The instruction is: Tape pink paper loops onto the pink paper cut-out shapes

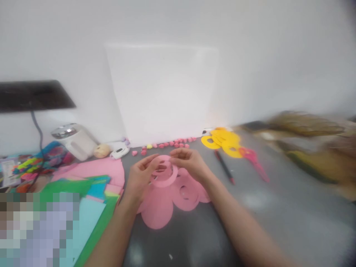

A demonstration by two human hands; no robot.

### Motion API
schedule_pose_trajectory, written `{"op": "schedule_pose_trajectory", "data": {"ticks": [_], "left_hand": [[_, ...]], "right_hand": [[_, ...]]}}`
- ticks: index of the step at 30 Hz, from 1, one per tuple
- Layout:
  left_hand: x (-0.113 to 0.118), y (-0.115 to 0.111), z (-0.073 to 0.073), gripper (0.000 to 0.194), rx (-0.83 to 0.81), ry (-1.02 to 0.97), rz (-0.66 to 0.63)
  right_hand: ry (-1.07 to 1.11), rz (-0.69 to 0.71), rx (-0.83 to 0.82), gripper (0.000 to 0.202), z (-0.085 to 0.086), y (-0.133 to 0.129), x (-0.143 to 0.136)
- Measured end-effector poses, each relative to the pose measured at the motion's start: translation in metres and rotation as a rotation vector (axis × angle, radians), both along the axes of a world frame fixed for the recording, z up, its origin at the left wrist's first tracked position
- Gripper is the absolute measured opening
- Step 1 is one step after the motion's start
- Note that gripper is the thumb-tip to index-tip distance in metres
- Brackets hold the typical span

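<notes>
Between my two hands is a pink paper ring [169,181], tilted up over other pink paper cut-outs. My left hand [143,172] pinches its left side between thumb and fingers. On the upper right, the thumb and fingers of my right hand [190,161] close on the ring's edge. Below lies a pink rounded piece [157,211] on the dark grey table [178,243]. Beside it sits another pink ring [191,198] with a small hole, partly overlapped by other pink pieces. Blur hides the finer edges of the paper.
Yellow paper rings [225,140], pink scissors [256,163] and a dark pen [224,168] lie to the right. Small pink beads [180,142] line the wall below a white sheet [164,92]. Coloured sheets [91,172] and a white mug-like container [76,142] are at left.
</notes>
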State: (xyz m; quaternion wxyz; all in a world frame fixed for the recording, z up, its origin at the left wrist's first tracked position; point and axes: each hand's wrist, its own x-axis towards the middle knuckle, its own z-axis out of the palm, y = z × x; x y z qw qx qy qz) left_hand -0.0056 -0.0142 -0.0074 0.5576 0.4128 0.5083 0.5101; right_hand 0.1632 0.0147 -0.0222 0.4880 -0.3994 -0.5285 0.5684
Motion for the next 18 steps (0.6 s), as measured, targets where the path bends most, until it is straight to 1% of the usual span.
{"op": "schedule_pose_trajectory", "data": {"ticks": [2, 4, 7, 9, 11, 15, 16, 18], "left_hand": [[-0.0017, 0.0008, -0.0012, 0.036, -0.007, 0.035, 0.010], [-0.0019, 0.0013, -0.0017, 0.031, 0.011, 0.023, 0.052], [-0.0001, 0.0013, -0.0009, 0.028, 0.029, -0.040, 0.118], [0.0008, 0.0009, -0.0002, 0.028, 0.049, -0.024, 0.143], [0.0007, 0.0003, -0.0001, 0.030, 0.052, 0.005, 0.120], [-0.0013, -0.0004, -0.0017, 0.031, 0.008, 0.033, -0.010], [-0.0019, -0.0003, -0.0021, 0.029, 0.011, 0.043, -0.011], [-0.0028, 0.0000, -0.0024, 0.027, 0.034, 0.059, 0.034]], "right_hand": [[-0.022, 0.037, -0.001, 0.026, 0.0026, -0.0025, -0.0004], [-0.045, 0.076, -0.001, 0.025, 0.0048, -0.0050, -0.0010], [-0.072, 0.141, -0.011, 0.026, 0.0057, -0.0071, -0.0012], [-0.073, 0.170, -0.019, 0.026, 0.0051, -0.0071, -0.0006], [-0.073, 0.179, -0.024, 0.026, 0.0047, -0.0066, 0.0001], [-0.082, 0.169, -0.021, 0.027, 0.0053, -0.0063, 0.0009], [-0.081, 0.176, -0.020, 0.028, 0.0054, -0.0064, 0.0009], [-0.080, 0.201, -0.027, 0.030, 0.0049, -0.0064, 0.0007]]}}
